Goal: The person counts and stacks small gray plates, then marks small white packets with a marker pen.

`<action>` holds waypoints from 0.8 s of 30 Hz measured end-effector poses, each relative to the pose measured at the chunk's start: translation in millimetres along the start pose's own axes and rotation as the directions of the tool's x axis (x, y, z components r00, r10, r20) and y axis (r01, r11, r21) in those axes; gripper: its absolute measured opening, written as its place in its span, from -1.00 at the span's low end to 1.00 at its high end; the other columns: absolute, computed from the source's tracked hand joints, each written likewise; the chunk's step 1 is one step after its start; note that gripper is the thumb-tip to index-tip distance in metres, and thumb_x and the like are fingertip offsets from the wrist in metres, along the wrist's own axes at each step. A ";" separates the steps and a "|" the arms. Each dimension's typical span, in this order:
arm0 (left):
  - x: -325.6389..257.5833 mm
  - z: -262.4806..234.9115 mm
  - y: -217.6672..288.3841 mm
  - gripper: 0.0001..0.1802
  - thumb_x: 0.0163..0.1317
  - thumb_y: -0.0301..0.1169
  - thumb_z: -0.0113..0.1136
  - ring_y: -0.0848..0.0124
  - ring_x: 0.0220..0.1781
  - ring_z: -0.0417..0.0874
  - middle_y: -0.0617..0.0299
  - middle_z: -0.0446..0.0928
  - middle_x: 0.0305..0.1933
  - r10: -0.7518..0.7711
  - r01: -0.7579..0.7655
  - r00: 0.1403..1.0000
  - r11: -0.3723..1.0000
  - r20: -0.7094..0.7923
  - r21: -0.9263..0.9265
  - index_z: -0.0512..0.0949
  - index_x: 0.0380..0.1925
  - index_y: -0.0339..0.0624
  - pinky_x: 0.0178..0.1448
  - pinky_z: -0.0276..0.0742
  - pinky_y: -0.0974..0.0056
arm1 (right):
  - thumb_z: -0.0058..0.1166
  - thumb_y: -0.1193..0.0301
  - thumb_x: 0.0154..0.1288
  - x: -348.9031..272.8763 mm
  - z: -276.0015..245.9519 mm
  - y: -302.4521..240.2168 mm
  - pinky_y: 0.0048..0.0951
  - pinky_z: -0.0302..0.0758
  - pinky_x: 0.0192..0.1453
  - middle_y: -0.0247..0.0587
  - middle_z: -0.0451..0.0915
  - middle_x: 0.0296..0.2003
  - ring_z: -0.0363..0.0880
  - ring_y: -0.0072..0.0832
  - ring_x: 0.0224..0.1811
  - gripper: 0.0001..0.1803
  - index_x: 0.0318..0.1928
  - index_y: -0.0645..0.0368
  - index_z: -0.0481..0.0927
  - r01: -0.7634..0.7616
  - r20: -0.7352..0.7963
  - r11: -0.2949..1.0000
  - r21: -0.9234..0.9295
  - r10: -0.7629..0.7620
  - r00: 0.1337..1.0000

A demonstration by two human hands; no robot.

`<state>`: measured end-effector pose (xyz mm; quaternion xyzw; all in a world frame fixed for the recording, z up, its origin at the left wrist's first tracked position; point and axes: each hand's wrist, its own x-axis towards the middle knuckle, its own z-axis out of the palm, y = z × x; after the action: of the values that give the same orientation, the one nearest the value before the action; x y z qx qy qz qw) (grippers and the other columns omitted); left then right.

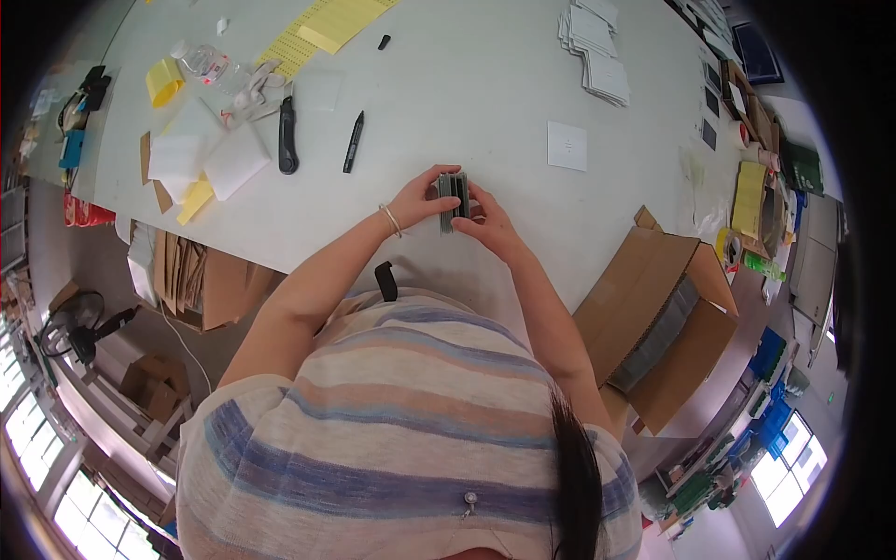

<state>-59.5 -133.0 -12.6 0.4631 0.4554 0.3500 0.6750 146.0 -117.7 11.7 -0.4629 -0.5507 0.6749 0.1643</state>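
Note:
Close in front of my body, at the table's near edge, I hold a small stack of thin, dark grey-green flat pieces (pixel 453 194). What exactly the pieces are is too small to make out. My left hand (pixel 417 202) grips the stack from the left, its thumb laid across the top. From the right, the fingers and thumb of my right hand (pixel 492 227) close on the same stack. A black marker pen (pixel 354 143) and a black utility knife (pixel 287 135) lie beyond my left hand. Past my right hand rests a white square card (pixel 567 146).
An open cardboard box (pixel 635 289) with grey contents stands by my right arm. White paper stacks (pixel 602 70) lie at the far right. Left on the white table (pixel 439 103) are a plastic bottle (pixel 207 65), white sheets (pixel 235 163) and yellow paper. Folded cardboard (pixel 229 285) sits below the left edge.

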 end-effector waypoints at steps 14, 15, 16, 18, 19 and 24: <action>-2.6 1.7 3.7 -0.33 0.16 -0.32 0.27 0.40 0.08 0.52 0.18 0.47 0.09 -0.037 0.036 0.999 0.999 -0.011 -0.019 0.25 0.26 -0.06 0.19 0.43 0.26 | 0.19 0.43 0.11 -12.0 2.8 -20.3 -0.37 0.49 0.03 -0.06 0.38 0.11 0.48 -0.41 -0.05 -0.17 0.40 0.02 0.12 -0.016 -0.087 1.000 -0.022 0.014 0.996; -2.1 0.6 2.5 -0.33 0.16 -0.32 0.27 0.41 0.08 0.51 0.19 0.46 0.10 -0.054 0.054 0.999 0.998 -0.008 0.013 0.25 0.27 -0.06 0.19 0.44 0.26 | 0.19 0.43 0.11 -14.3 2.1 -22.1 -0.37 0.49 0.03 -0.06 0.38 0.11 0.48 -0.41 -0.05 -0.17 0.40 0.02 0.12 -0.017 -0.086 1.000 -0.021 0.015 0.996; -1.7 -0.1 1.9 -0.33 0.16 -0.32 0.27 0.42 0.09 0.51 0.19 0.46 0.10 -0.071 0.071 0.997 0.997 -0.006 0.044 0.25 0.27 -0.05 0.19 0.44 0.26 | 0.17 0.42 0.13 -16.8 -0.3 -23.4 -0.34 0.48 0.05 0.00 0.37 0.12 0.48 -0.35 -0.01 -0.21 0.38 -0.01 0.15 0.097 -0.107 0.990 -0.102 -0.108 0.988; -0.5 -1.2 0.5 -0.32 0.15 -0.32 0.28 0.42 0.09 0.50 0.18 0.43 0.14 -0.091 0.091 0.996 0.996 0.005 0.019 0.25 0.27 -0.06 0.19 0.44 0.26 | 0.14 0.41 0.15 -16.0 -3.8 -20.5 -0.31 0.47 0.07 0.07 0.36 0.14 0.48 -0.28 0.02 -0.25 0.36 -0.04 0.19 0.207 -0.117 0.961 -0.183 -0.230 0.966; 0.3 -1.1 -0.3 -0.31 0.15 -0.32 0.28 0.42 0.09 0.49 0.18 0.40 0.17 -0.110 0.110 0.994 0.994 0.021 -0.005 0.24 0.27 -0.06 0.19 0.44 0.26 | 0.16 0.35 0.14 -12.0 -4.5 -18.6 -0.25 0.48 0.08 0.12 0.32 0.16 0.48 -0.15 0.04 -0.32 0.30 0.02 0.27 0.247 -0.079 0.913 -0.325 -0.286 0.955; 2.4 1.1 -4.0 -0.26 0.13 -0.34 0.30 0.41 0.13 0.47 0.18 0.32 0.26 -0.028 0.028 1.000 0.999 -0.003 0.016 0.21 0.30 -0.10 0.20 0.43 0.27 | 0.27 0.21 0.05 -11.2 13.9 -31.7 -0.19 0.50 0.07 0.12 0.32 0.16 0.49 -0.05 0.06 -0.42 0.10 0.07 0.47 0.209 -0.124 0.864 -0.457 -0.294 0.948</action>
<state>-57.4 -132.5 -16.8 0.4614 0.4656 0.3376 0.6756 131.5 -123.4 44.5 -0.4738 -0.7260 0.4590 0.1942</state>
